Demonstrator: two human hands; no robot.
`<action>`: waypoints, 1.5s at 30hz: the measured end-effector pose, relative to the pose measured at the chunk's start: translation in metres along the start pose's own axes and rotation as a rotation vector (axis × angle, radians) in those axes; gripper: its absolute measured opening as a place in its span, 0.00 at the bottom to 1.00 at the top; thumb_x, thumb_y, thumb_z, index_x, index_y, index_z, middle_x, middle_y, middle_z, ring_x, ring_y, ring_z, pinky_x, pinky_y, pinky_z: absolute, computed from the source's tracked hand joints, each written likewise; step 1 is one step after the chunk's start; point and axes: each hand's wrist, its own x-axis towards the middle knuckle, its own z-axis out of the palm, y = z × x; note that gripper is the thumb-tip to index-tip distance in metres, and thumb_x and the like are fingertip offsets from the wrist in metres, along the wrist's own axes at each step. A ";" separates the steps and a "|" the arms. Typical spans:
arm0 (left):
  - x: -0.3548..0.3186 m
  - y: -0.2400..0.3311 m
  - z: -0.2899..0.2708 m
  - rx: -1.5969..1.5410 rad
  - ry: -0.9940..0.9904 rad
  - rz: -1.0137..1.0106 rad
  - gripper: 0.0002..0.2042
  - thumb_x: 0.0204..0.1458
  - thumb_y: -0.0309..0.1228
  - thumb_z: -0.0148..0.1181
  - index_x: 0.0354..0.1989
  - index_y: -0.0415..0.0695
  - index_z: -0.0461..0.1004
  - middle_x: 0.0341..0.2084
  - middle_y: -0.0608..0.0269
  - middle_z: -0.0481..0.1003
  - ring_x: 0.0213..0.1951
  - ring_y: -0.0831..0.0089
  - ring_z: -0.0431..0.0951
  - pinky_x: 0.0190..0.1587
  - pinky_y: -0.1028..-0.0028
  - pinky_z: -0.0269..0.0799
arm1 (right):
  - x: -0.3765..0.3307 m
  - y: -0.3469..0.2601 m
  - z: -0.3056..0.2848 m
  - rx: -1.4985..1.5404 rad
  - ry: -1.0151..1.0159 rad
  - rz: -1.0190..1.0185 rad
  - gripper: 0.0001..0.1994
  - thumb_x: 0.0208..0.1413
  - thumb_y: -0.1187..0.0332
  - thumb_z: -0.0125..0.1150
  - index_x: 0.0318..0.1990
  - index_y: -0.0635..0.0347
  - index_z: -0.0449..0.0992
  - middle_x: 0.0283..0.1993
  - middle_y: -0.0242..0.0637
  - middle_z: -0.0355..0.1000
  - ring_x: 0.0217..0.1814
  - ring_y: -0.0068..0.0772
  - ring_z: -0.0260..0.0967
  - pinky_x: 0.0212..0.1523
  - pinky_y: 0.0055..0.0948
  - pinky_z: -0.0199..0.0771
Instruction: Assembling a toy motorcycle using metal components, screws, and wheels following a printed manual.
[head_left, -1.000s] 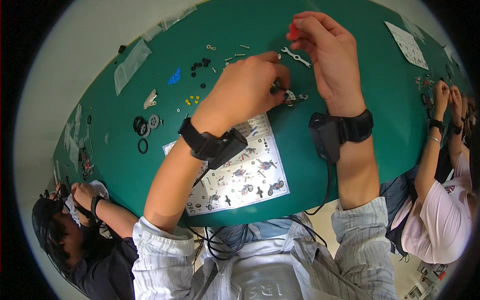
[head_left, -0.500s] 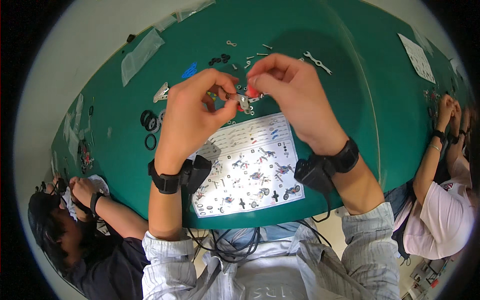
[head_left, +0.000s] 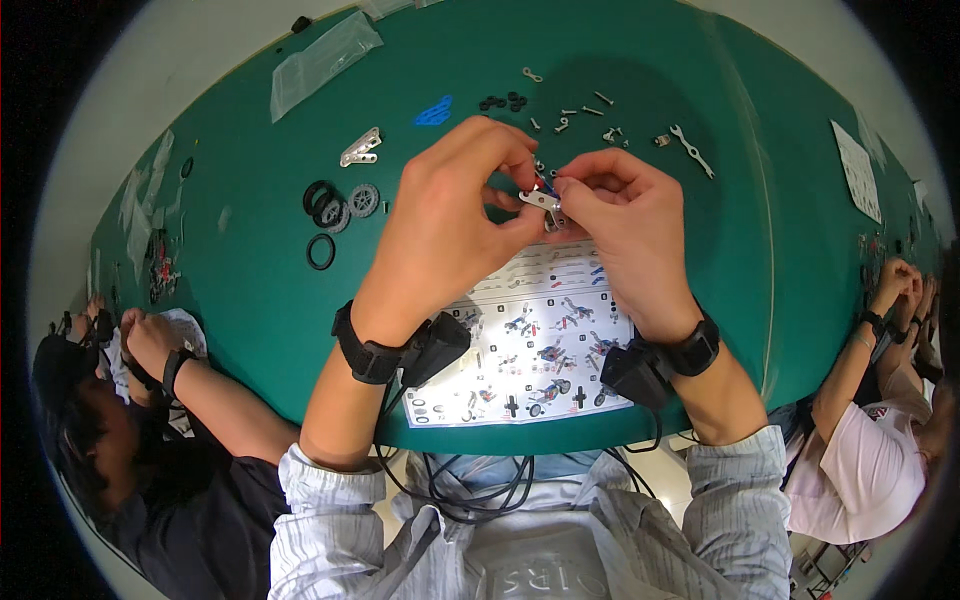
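Note:
Over the table, my left hand (head_left: 450,215) pinches a silver perforated metal bracket (head_left: 540,201) between thumb and fingers. A bit of red (head_left: 541,185) shows just behind it. My right hand (head_left: 630,235) is closed too, thumb and fingertips together against the bracket's right end; any small part between them is hidden. Beneath both hands lies a printed instruction sheet (head_left: 520,330) with assembly drawings, partly covered by them. Just beyond the hands are loose screws (head_left: 592,111) and small black rings (head_left: 503,102).
Black tyres (head_left: 320,251) and grey wheels (head_left: 364,200) lie at left, near a silver V-shaped plate (head_left: 362,148) and blue pieces (head_left: 433,111). A flat wrench (head_left: 692,152) is at right. A clear bag (head_left: 325,62) lies far left. Other people sit on both sides.
My hands have come together at the bracket; the red piece earlier in my right fingertips is now mostly hidden. The whole view has shifted, so the table items appear farther right.

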 end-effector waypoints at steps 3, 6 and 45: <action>-0.001 -0.005 -0.003 -0.125 -0.039 -0.019 0.10 0.41 0.14 0.64 0.32 0.36 0.72 0.47 0.55 0.76 0.42 0.72 0.79 0.44 0.73 0.83 | -0.001 -0.001 0.000 -0.014 0.012 -0.003 0.05 0.54 0.78 0.63 0.37 0.70 0.77 0.31 0.38 0.78 0.31 0.21 0.76 0.30 0.21 0.80; -0.003 -0.010 -0.004 -0.248 -0.089 -0.049 0.09 0.42 0.14 0.64 0.32 0.36 0.73 0.48 0.57 0.75 0.44 0.75 0.78 0.47 0.74 0.81 | -0.002 -0.005 0.001 -0.017 0.026 -0.032 0.05 0.55 0.78 0.63 0.37 0.70 0.77 0.31 0.38 0.78 0.29 0.21 0.77 0.30 0.19 0.78; -0.003 -0.012 0.001 -0.619 0.238 -0.323 0.07 0.57 0.24 0.63 0.42 0.35 0.75 0.38 0.58 0.81 0.39 0.76 0.81 0.45 0.76 0.79 | 0.000 -0.016 -0.015 -0.209 -0.103 -0.503 0.08 0.46 0.83 0.67 0.35 0.67 0.78 0.35 0.33 0.77 0.37 0.18 0.71 0.37 0.18 0.71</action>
